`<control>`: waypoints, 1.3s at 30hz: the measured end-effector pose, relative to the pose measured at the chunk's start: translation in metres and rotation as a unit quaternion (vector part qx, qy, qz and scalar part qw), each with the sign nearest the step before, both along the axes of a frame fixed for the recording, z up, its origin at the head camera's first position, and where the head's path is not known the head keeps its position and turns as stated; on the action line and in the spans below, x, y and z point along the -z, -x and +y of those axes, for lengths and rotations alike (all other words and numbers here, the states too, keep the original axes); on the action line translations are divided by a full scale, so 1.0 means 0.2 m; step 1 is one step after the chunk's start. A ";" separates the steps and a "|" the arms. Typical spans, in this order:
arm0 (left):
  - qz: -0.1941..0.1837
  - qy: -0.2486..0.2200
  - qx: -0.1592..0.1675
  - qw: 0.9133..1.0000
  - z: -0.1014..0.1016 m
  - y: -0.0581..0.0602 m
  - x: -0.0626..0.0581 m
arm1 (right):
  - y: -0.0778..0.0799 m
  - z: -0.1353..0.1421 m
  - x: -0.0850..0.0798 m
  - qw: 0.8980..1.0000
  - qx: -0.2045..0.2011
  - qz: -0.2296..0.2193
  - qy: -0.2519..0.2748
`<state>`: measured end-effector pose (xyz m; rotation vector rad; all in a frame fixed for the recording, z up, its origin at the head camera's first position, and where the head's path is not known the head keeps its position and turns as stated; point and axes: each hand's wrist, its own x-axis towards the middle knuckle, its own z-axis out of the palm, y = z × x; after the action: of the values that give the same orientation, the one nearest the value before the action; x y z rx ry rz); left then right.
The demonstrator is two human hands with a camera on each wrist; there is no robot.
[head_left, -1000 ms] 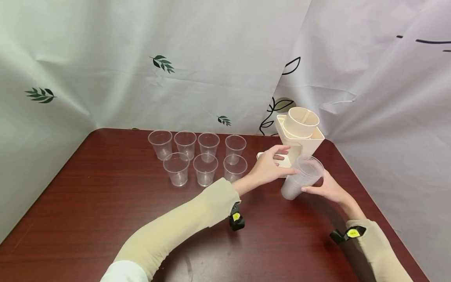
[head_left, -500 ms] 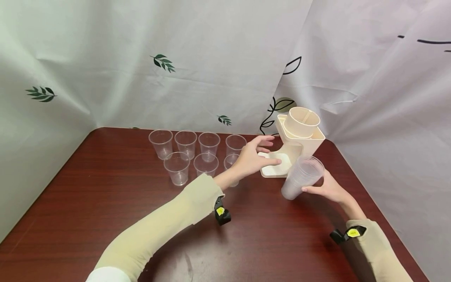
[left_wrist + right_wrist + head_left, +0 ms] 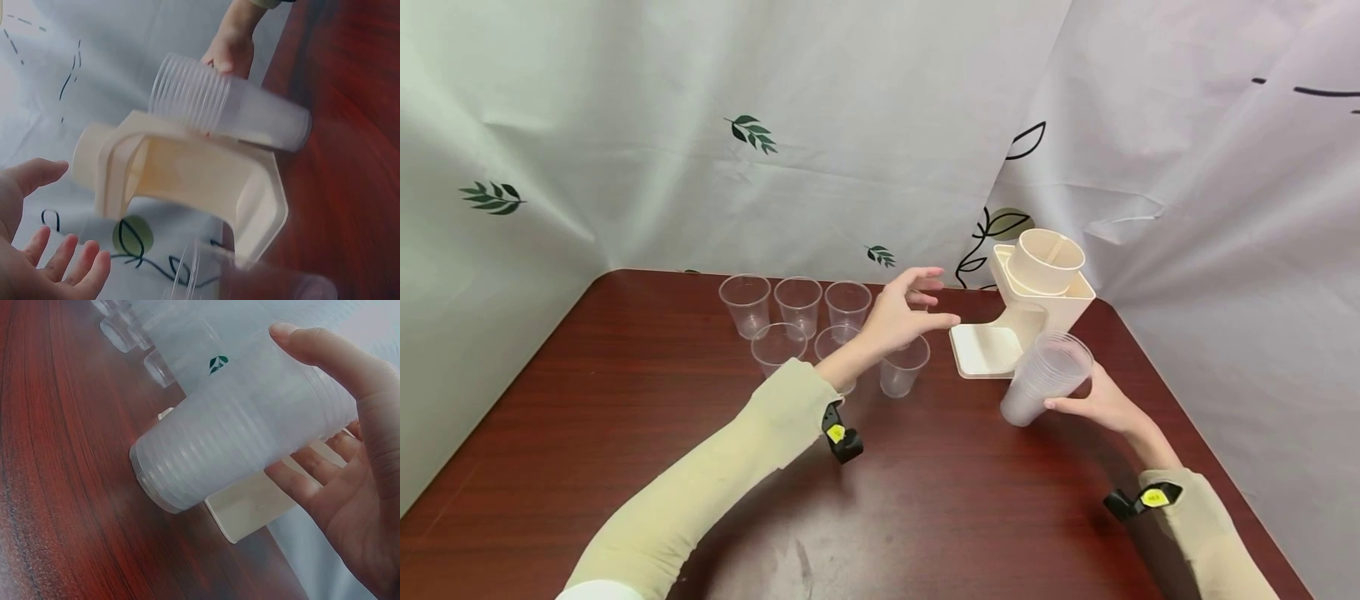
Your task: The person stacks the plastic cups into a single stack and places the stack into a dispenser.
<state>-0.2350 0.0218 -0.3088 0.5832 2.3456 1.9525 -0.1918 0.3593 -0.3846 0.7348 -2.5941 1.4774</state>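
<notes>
A right hand (image 3: 1107,406) grips a tilted stack of clear plastic cups (image 3: 1041,382) before a cream plastic stand (image 3: 1056,310); the right wrist view reveals fingers (image 3: 294,482) the head view hides, while an empty left hand (image 3: 897,318), fingers spread, hovers near upright single cups (image 3: 846,315)

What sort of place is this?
Probably a makeshift recording booth, though the room beyond is hidden: leaf-print sheets hang close behind and beside one table, and the person has a black camera on each wrist.
</notes>
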 end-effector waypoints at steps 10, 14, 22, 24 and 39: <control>-0.009 -0.024 -0.017 1.000 -0.19 0.03 -0.02 | 0.00 -0.01 0.00 1.000 -0.004 -0.003 -0.007; -0.010 -0.021 -0.028 0.999 -0.26 0.04 -0.03 | -0.01 -0.01 -0.01 1.000 0.003 -0.004 -0.011; -0.019 -0.023 -0.054 0.998 -0.40 0.05 -0.05 | -0.02 0.00 -0.01 1.000 0.008 -0.003 -0.015; -0.014 -0.023 -0.062 0.998 -0.44 0.06 -0.05 | -0.02 -0.01 -0.01 1.000 0.009 0.000 -0.015; -0.010 -0.020 -0.113 0.993 -0.70 0.06 -0.05 | -0.03 -0.02 -0.02 1.000 -0.001 0.005 -0.012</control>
<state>-0.2464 -0.1173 -0.2997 0.3068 2.4617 2.0865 -0.1867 0.3561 -0.3815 0.7443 -2.6090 1.4430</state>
